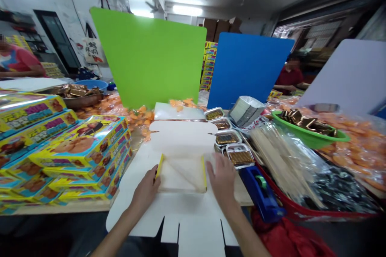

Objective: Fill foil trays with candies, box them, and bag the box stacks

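Cardboard blank (177,219) lies flat on our table (69,207). Our left hand (144,192) curls against a yellow strip (159,166) at the blank's fold (gripping or only touching, we cannot tell), while our right hand (221,178) rests open on the card, holding nothing. Just beside it, foil trays (232,133) hold brown bars (226,139). Farther right, a green bowl (310,140) holds gold-wrapped pieces (307,123), and a red basket (289,209) holds wooden sticks (271,148).
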### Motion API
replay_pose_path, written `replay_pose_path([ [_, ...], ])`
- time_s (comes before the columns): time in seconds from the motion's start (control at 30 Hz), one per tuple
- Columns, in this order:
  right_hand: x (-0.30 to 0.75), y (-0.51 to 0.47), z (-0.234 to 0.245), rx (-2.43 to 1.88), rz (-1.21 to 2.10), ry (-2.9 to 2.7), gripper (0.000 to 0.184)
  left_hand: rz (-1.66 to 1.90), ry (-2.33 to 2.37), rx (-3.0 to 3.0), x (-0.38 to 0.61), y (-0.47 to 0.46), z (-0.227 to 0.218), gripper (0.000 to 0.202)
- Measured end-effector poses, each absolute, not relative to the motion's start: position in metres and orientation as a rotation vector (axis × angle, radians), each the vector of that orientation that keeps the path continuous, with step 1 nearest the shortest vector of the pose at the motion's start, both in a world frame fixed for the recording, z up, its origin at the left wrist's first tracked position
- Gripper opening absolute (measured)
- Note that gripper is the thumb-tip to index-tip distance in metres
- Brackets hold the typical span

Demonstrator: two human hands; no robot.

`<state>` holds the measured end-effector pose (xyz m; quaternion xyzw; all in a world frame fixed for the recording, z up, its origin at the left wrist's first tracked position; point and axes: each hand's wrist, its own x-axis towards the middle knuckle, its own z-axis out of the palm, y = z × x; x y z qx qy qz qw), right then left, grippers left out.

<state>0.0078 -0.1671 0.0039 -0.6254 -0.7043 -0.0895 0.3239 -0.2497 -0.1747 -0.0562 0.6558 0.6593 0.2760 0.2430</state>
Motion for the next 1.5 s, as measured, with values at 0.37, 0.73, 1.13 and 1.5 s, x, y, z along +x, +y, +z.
replay_pose_path([
  [0.37,0.066,-0.151,0.0,-2.138,-0.507,-1.909,0.04,0.357,1.192,2.693,-0.216,-0.192,-0.013,0.05],
  [0.73,0.086,-0.201,0.001,-1.404,-0.621,-1.843,0.046,-0.094,1.042,2.511,-0.2,-0.163,-0.008,0.084],
  [1.13,0.0,-0.169,-0.046,-0.683,-0.712,-2.374,0.045,0.321,1.057,2.724,-0.207,-0.175,-0.024,0.063],
  [1.5,0.054,-0.174,-0.078,-0.791,-0.79,-2.543,0.028,0.992,2.142,1.902,-0.291,-0.08,-0.041,0.034],
])
